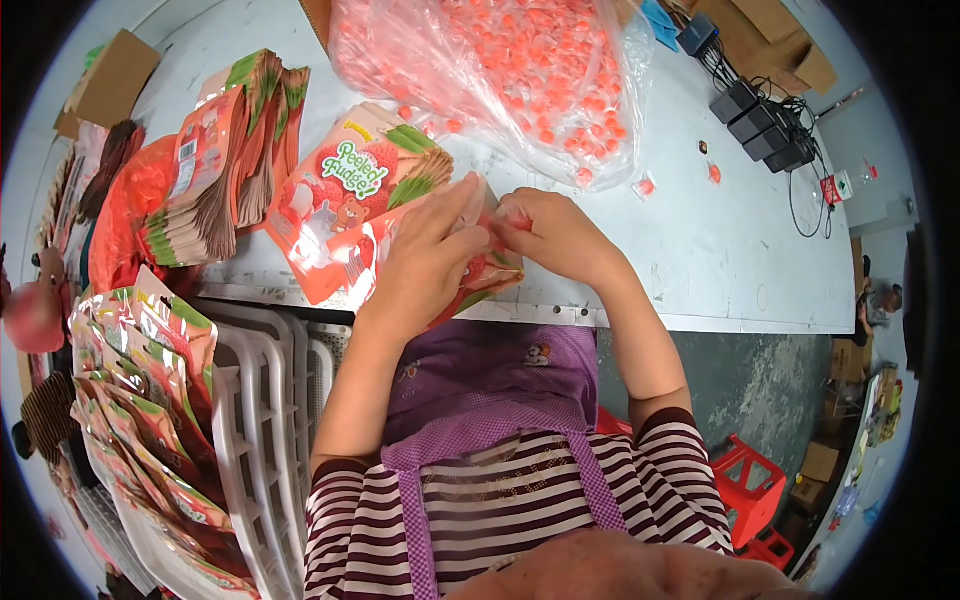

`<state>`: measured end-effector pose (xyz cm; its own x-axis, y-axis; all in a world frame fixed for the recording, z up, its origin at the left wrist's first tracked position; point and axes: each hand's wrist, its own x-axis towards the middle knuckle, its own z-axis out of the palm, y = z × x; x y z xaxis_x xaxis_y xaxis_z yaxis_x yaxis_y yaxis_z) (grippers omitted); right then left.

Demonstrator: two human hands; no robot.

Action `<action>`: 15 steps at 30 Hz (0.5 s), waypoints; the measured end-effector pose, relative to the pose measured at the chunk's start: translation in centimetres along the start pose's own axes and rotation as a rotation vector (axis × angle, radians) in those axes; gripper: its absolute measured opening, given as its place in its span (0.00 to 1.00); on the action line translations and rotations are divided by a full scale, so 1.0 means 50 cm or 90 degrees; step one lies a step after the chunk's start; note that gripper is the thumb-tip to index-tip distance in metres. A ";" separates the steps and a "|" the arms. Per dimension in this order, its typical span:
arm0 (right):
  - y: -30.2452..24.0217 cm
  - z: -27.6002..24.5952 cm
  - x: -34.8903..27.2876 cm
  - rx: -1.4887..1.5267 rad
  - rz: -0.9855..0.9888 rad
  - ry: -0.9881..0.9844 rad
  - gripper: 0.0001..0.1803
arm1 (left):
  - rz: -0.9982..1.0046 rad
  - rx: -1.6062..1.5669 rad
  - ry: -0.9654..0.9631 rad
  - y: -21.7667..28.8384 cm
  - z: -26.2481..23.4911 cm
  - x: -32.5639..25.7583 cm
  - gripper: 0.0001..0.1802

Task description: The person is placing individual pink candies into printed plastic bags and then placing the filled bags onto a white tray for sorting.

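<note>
My left hand [425, 255] grips a red candy pouch [484, 285] with green and beige parts, holding it tilted near the table's front edge. At the pouch's top end, my right hand [560, 235] has its fingers bent together on a small see-through wrapped candy [514, 218], partly hidden by the fingers. Beneath and beside my left hand lies a fanned stack of flat printed pouches [330, 200]. Beyond both hands, a large see-through plastic bag [540, 80] lies open, full of small wrapped red candies.
More pouch stacks [205, 165] stand at the left by a red plastic bag [130, 215]. Below them, a white plastic crate [235, 400] carries filled pouches [150, 400]. Black power adapters [765, 130] with cables sit at the far right. A red stool [750, 485] stands on the floor.
</note>
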<state>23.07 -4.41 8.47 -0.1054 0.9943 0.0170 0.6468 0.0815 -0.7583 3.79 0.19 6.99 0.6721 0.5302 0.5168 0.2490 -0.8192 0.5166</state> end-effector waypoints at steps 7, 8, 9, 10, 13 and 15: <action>-0.036 -0.011 0.009 0.063 0.075 0.001 0.14 | 0.024 -0.033 0.031 -0.008 0.000 0.000 0.06; -0.033 -0.015 0.007 0.122 0.063 0.024 0.13 | 0.023 -0.034 0.032 -0.008 0.000 -0.001 0.06; -0.027 -0.013 0.005 0.121 0.063 0.022 0.13 | 0.008 -0.037 0.037 -0.008 -0.001 -0.002 0.06; -0.017 -0.005 0.003 0.222 0.015 0.014 0.13 | -0.006 -0.041 0.042 -0.007 -0.002 -0.003 0.06; 0.008 0.014 -0.001 0.241 -0.059 0.044 0.13 | 0.015 -0.042 0.037 -0.008 0.003 0.002 0.07; 0.003 0.023 -0.002 0.160 -0.085 0.078 0.13 | 0.000 -0.044 0.040 -0.004 0.002 -0.002 0.07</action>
<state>22.31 -4.56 7.61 -0.0751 0.9782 0.1936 0.4240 0.2071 -0.8816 3.72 0.25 6.78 0.6263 0.5443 0.5581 0.1980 -0.8035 0.5614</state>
